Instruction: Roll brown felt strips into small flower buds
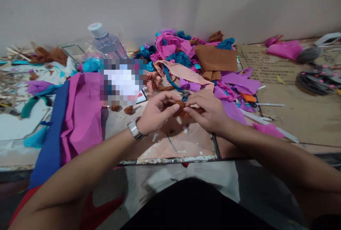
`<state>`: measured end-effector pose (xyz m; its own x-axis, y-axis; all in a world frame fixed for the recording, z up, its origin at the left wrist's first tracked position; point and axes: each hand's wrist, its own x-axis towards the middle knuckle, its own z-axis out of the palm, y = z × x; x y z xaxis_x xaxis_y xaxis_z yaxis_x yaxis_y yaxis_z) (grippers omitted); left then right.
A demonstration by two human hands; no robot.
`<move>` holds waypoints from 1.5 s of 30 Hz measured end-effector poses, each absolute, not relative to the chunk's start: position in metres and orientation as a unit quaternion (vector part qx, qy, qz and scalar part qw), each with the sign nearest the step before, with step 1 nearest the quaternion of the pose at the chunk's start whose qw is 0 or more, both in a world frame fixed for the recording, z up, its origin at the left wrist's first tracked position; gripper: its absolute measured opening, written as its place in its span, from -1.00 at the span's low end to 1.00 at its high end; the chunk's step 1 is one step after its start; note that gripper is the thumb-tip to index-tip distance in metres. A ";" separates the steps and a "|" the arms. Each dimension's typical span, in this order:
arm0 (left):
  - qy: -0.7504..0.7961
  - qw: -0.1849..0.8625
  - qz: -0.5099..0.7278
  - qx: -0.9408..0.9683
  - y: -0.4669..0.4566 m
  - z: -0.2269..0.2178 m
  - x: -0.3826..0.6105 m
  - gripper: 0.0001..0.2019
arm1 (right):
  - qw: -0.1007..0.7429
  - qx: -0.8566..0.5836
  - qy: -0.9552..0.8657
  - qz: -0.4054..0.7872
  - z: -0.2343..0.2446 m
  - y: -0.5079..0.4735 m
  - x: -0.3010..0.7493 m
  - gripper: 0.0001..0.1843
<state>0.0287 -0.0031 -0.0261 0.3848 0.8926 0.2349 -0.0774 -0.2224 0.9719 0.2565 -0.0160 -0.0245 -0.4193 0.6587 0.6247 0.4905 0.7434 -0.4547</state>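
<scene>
Between my fingertips is a piece of brown crepe paper [180, 104], its top gathered into a crinkled ball and a loose part hanging below. My left hand [157, 111], with a metal watch [135, 128] on its wrist, pinches the ball from the left. From the right, my right hand [209, 111] grips the same paper between thumb and fingers. Two small brown paper balls [128, 110] lie on the table left of my left hand. A long peach paper strip [183, 71] lies just beyond both hands.
Behind my hands rises a heap of pink, teal, purple and brown paper scraps [183, 48]. A capped plastic bottle [108, 43] stands beside a blurred-out patch. Pink paper [85, 116] and blue paper [50, 130] hang over the front edge. Cardboard [287, 105] covers the right side.
</scene>
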 end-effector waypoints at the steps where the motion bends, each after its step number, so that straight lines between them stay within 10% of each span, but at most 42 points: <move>1: 0.318 0.539 0.453 0.635 -0.003 -0.026 0.028 -0.72 | 0.417 -0.345 -0.835 0.100 -0.025 -0.016 0.257 -0.89; 45: 0.295 0.452 0.416 0.732 0.001 -0.030 0.022 -0.77 | 0.435 -0.352 -0.821 0.119 -0.022 -0.018 0.255 -0.92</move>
